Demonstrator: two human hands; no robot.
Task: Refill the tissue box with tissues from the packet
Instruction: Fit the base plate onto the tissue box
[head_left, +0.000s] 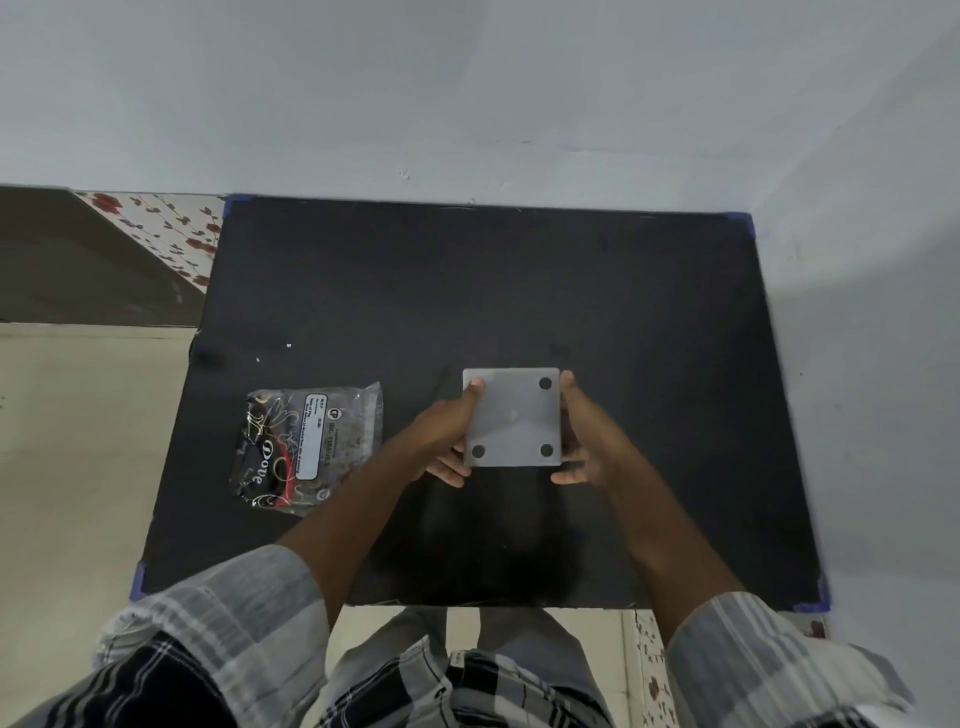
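Observation:
A square grey tissue box (511, 417) is held over the middle of the black table (519, 291), its flat face up with dark round pads near the corners. My left hand (447, 436) grips its left side, thumb on the top left corner. My right hand (584, 436) grips its right side, fingers curled under the near edge. The tissue packet (306, 449), clear plastic with black, red and gold print, lies flat on the table to the left, apart from both hands. The box's opening is hidden.
The table stands in a corner against grey walls at the back and right. Blue tape marks its corners (748, 223). A flowered tile strip (171, 234) and a beige floor (78, 441) lie to the left.

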